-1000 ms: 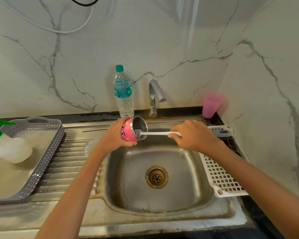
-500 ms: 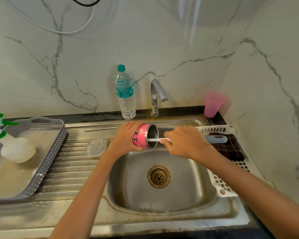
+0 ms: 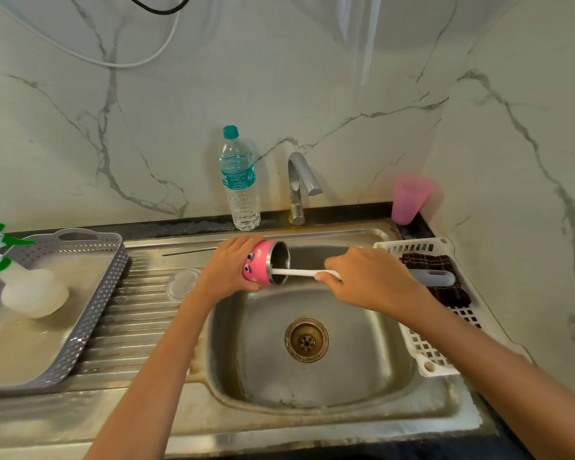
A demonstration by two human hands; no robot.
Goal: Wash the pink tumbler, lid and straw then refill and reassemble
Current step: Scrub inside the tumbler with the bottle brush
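**Grips both busy over one sink: tumbler in the left, brush in the right**

Left grip [image 3: 228, 270] is curled round the one pink tumbler [image 3: 258, 265]. It holds the tumbler on its side above the far edge of the single steel sink [image 3: 362, 376], with the open metal mouth facing right. Right grip [image 3: 369, 280] pinches the white handle of one bottle brush [image 3: 296, 273]. The brush's far end reaches into the tumbler's mouth, and the bristles are hidden inside.

On the ribbed drainboard, just left of the left wrist, lies one clear round lid [image 3: 182, 283]. Behind the lid, one thin metal straw [image 3: 189, 251] lies flat near the back rim.

One brass drain [image 3: 307, 340] sits in the middle of the basin. On the dark counter strip at the wall stand one water bottle [image 3: 240, 187] with a teal cap, one chrome tap [image 3: 299, 184] and one pink plastic cup [image 3: 409, 199].

To the right, one white lattice basket [image 3: 422, 346] holds one dark checked cloth [image 3: 452, 293]. One grey handle-like piece [image 3: 435, 278] rests on the cloth.

To the left, one grey perforated tray [image 3: 90, 303] holds one spray bottle [image 3: 30, 290] lying on its side.
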